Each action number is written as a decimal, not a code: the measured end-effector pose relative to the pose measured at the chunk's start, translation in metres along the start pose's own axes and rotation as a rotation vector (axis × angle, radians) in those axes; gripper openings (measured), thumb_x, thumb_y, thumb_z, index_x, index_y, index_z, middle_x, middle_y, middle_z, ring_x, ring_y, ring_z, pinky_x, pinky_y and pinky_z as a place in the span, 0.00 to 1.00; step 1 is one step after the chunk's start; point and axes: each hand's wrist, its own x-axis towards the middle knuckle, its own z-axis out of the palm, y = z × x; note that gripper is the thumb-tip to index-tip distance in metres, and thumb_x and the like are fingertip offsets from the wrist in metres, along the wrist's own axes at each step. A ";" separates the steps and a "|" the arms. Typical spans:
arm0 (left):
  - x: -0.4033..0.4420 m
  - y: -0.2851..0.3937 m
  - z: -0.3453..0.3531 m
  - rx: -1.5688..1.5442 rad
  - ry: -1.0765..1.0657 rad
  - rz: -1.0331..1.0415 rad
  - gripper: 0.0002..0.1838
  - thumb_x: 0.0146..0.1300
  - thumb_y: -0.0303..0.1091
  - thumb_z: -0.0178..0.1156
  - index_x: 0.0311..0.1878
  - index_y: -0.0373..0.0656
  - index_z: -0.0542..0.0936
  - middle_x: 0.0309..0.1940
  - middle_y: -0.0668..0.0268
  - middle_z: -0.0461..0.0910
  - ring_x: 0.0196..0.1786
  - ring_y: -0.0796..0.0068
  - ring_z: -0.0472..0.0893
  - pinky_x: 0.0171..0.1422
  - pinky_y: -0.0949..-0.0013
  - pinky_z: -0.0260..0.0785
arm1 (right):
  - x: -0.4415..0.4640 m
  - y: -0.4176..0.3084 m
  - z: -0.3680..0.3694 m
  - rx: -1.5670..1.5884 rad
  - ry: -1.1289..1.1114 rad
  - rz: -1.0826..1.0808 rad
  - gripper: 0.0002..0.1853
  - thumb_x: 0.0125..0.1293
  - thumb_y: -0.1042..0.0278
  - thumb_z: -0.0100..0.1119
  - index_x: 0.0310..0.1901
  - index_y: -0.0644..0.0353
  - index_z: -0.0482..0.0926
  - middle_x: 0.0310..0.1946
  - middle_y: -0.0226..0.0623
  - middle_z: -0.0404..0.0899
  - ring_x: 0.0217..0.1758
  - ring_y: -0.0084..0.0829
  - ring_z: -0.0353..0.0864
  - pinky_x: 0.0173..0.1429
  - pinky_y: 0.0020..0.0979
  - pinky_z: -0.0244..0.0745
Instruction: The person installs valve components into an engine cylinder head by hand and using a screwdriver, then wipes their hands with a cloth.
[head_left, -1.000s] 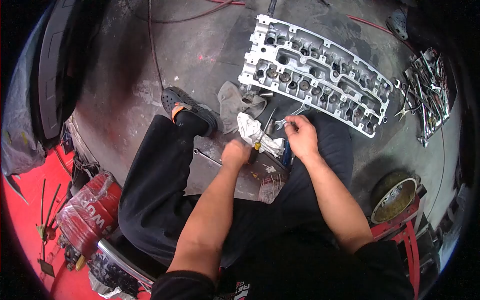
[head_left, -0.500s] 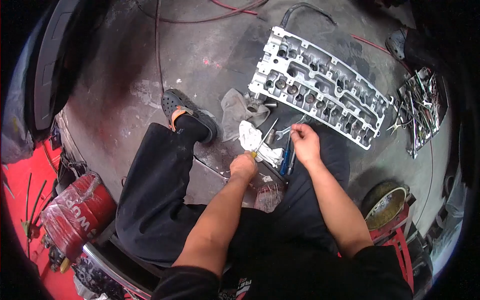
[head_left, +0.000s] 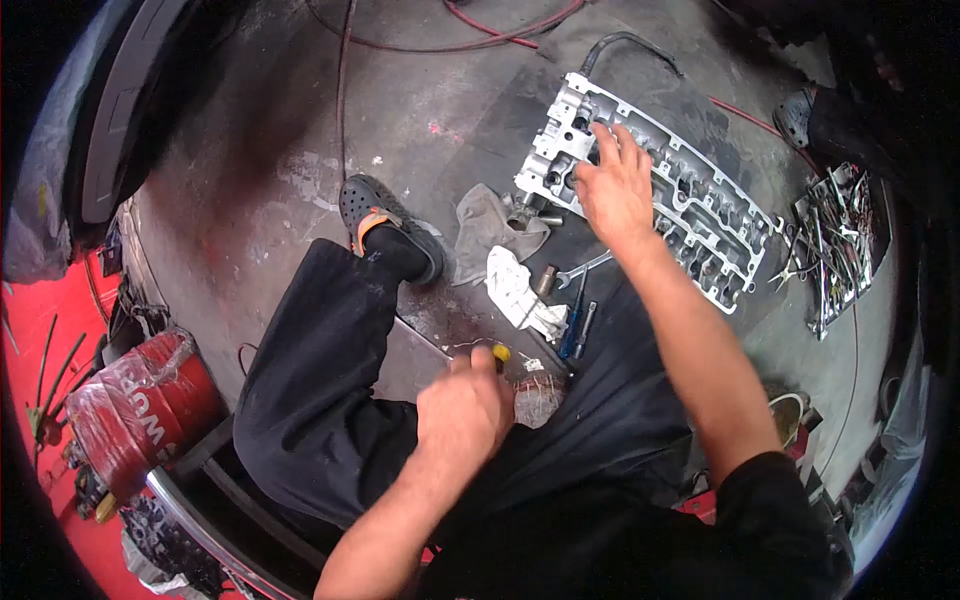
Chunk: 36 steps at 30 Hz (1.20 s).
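My left hand [head_left: 465,400] is closed around the handle of a screwdriver [head_left: 501,353]; its yellow end shows beside the fingers, low over my lap. My right hand [head_left: 615,185], fingers spread, is over the left part of the silver cylinder head [head_left: 690,215], with nothing seen in it. Between my legs lie a white rag [head_left: 515,290], a socket [head_left: 546,280], an open-end wrench [head_left: 583,268], a blue-handled screwdriver [head_left: 573,325] and a short metal tool [head_left: 586,330]. A grey cloth [head_left: 485,240] with a metal part on it lies left of the cylinder head.
A pile of tools [head_left: 840,235] lies at the right, near another person's shoe [head_left: 795,118]. Hoses [head_left: 470,45] cross the floor above. A red drum [head_left: 145,405] stands at the lower left. My shoe [head_left: 385,215] is left of the cloth.
My right hand has left the wrench and moved up over the cylinder head, its fingers now spread. My left hand has drawn back from the white rag toward my lap with the yellow-ended screwdriver.
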 end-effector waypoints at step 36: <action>-0.024 -0.029 0.032 -0.250 0.063 0.214 0.12 0.60 0.33 0.62 0.43 0.35 0.76 0.36 0.51 0.83 0.40 0.53 0.86 0.41 0.56 0.82 | 0.019 -0.016 0.005 -0.312 -0.226 -0.129 0.10 0.59 0.62 0.69 0.41 0.53 0.87 0.69 0.39 0.68 0.70 0.45 0.68 0.67 0.49 0.66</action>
